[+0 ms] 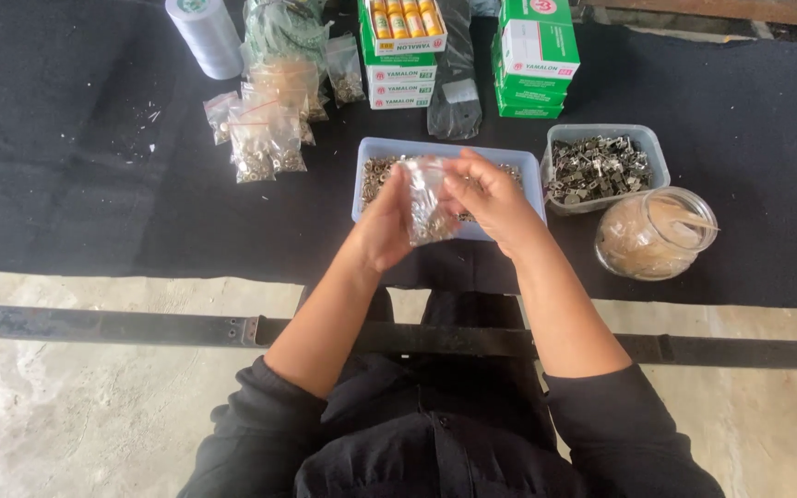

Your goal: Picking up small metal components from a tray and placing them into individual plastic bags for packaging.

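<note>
Flanking the held bag [428, 205]: tray [373, 148], glass jar [655, 232], filled bags [265, 138].

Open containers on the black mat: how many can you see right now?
3. A pale blue tray of small metal parts sits behind the hands, a clear tub of larger metal pieces is to its right, and a clear jar lies nearest, right of the hands.

Head-worn camera looks steeply down, close over a black mat [66, 138].

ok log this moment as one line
left hand: holds small clear bag | right hand: pinches bag top | below: blue tray of metal bits
</note>
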